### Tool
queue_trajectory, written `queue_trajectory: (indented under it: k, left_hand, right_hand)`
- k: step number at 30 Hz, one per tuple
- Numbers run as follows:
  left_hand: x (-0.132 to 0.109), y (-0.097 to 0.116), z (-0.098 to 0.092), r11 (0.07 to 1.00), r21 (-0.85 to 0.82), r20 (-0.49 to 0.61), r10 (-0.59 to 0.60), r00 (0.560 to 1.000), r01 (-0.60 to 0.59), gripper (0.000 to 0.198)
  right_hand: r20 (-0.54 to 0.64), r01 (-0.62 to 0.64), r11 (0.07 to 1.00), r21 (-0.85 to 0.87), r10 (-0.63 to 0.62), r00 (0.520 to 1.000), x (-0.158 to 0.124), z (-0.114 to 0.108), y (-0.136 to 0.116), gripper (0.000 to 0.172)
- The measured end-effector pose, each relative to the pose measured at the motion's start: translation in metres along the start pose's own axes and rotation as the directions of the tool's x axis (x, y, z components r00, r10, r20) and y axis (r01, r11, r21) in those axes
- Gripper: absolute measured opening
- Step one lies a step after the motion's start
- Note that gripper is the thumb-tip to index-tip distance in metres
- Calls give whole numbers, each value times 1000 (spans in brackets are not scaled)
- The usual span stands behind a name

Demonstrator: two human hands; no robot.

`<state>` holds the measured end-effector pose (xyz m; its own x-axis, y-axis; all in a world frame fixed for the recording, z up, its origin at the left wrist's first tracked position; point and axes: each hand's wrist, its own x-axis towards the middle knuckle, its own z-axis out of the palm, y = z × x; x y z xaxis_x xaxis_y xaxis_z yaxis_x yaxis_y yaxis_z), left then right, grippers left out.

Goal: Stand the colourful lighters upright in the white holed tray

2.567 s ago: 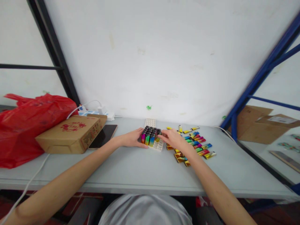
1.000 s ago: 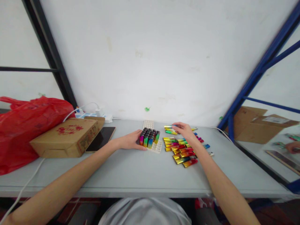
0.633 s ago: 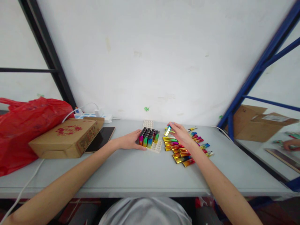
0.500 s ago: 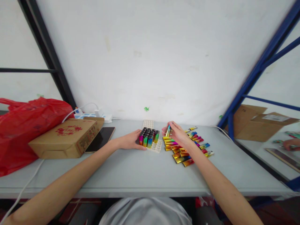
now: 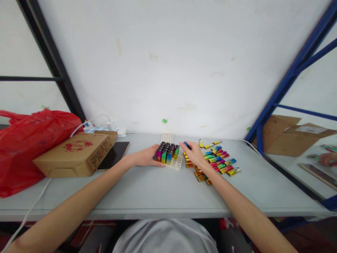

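Several shiny rainbow-coloured lighters (image 5: pixel 169 157) stand upright in rows in a white tray (image 5: pixel 177 163) with round holes. My left hand (image 5: pixel 149 157) grips the left side of this tray, its thumb along the front and its fingers behind the lighters. Just right of the tray, my right hand (image 5: pixel 193 152) is closed around one lighter (image 5: pixel 187 145), whose dark end shows above the fingers. Beneath and beyond the right wrist lies a spread of loose lighters (image 5: pixel 222 164) with gold and coloured bodies, partly hidden by the forearm.
Another white holed tray piece (image 5: pixel 166 138) lies behind the standing lighters. To the left are a phone (image 5: pixel 114 155), a cardboard box (image 5: pixel 71 154), a red plastic bag (image 5: pixel 23 147) and a power strip (image 5: pixel 121 132). Past the blue frame (image 5: pixel 259 135), a co-worker's hand (image 5: pixel 329 159) shows.
My right hand has turned palm down and tipped the lighter it holds, moving slightly left and closer to the tray. My left hand keeps its place.
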<state>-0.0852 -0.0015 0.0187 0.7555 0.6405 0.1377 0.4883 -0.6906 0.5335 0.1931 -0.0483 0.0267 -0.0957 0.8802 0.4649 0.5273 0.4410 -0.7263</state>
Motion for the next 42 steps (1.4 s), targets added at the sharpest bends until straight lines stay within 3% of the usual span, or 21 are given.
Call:
queue_trajectory:
  k: [7,12,20,26,32,37,42]
  left_hand:
    - [0,-4,1,1000,-5,-22,1,1000,-1,86]
    - [0,-1,0,1000,-5,1,-4,1000,4,87]
    - [0,-2,1,1000,-2,-31,18,999,-19,85]
    - [0,-3,1,1000,-7,-27,22,999,-22,83]
    - [0,-1,0,999,3,-25,41,999,-41,76]
    - [0,-1,0,999,7,-21,46,999,-46,75]
    - [0,1,0,999,9,-16,48,999,-48,78]
  right_hand:
    - [-52,19,997,-73,-23,998,1,-2,0,39]
    - [-44,38,995,-92,-43,998,1,-6,3,43]
    - [145,86,996,-30,-81,986,-4,-20,-11,33]
    - [231,312,942,-122,-279,932,-4,-27,-20,36]
    - [302,241,964,-115,-197,933,-8,-20,-17,28]
    - [282,231,968,-100,-195,939,-9,-19,-16,20]
    - [335,232,969,-82,-192,922,-9,-20,-18,17]
